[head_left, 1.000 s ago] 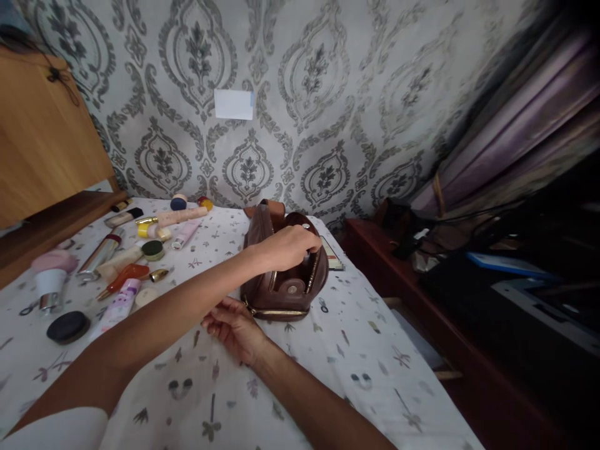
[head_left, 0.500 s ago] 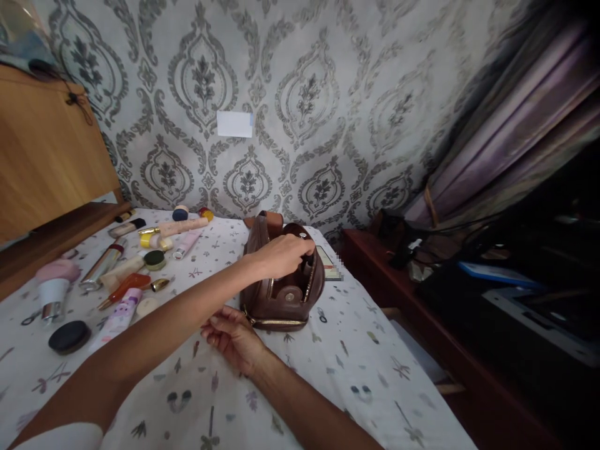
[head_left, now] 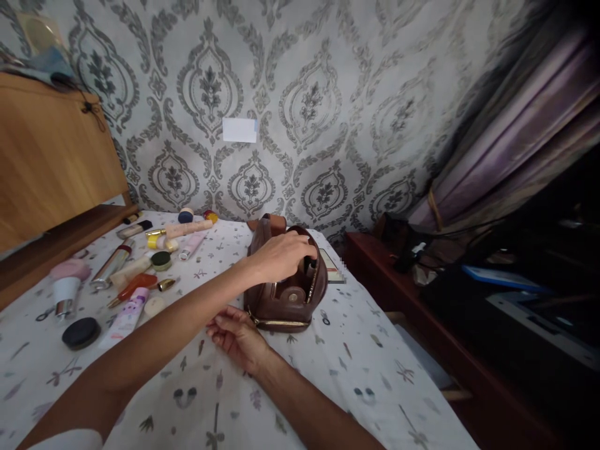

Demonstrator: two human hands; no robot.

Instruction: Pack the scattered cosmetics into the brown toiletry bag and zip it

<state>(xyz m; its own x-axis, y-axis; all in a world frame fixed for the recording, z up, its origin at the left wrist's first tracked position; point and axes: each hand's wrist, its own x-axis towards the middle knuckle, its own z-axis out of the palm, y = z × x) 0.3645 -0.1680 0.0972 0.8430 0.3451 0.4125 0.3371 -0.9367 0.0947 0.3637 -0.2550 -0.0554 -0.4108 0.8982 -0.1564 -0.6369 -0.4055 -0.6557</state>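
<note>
curling inward, the left grip [head_left: 287, 256] reaches into the brown bag [head_left: 276, 314].

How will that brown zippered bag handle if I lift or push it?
The brown zippered bag probably flexes: its walls look like soft leather and its mouth gapes open. It seems unlikely to roll, sitting wide and low on the patterned cloth. Weight is uncertain, its inside mostly hidden.
</note>
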